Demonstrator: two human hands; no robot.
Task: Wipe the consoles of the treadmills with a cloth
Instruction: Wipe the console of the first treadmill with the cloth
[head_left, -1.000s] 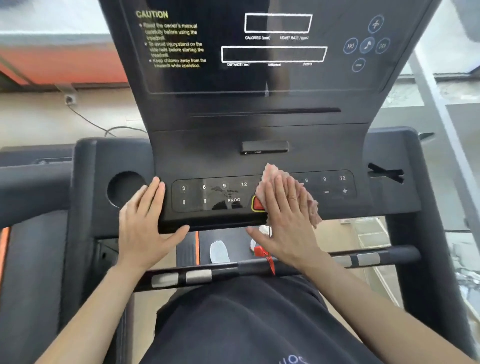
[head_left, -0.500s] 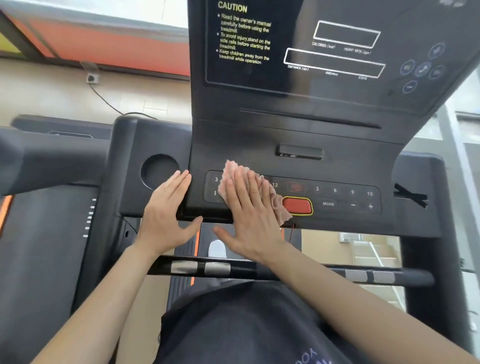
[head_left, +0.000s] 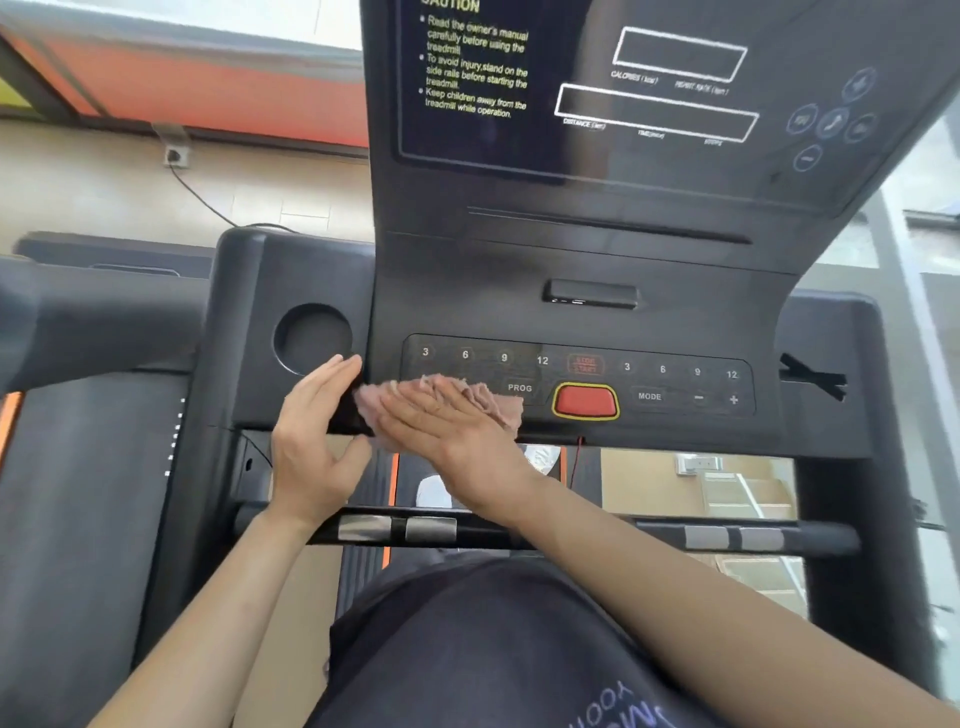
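My R hand (head_left: 452, 436) lies flat, fingers straight and together, pressing the pink cloth (head_left: 496, 400) onto the near-left end of the console (head_left: 571, 270) key strip. Cloth covers the lower keys left of PROG.

My L hand (head_left: 311, 436) is just left of it, fingers straight, tips at the console's left edge by the round cup recess (head_left: 311, 338), thumb spread. It holds nothing.

Keys read 3 6 9 12, PROG, MODE, − +, 3 6 9 12.

Red button (head_left: 585, 401) w/ yellow rim is right of the cloth, not touching.

Display panel (head_left: 649, 104), far: "Read the owner's manual carefully before using the treadmill", CALORIES, DISTANCE.
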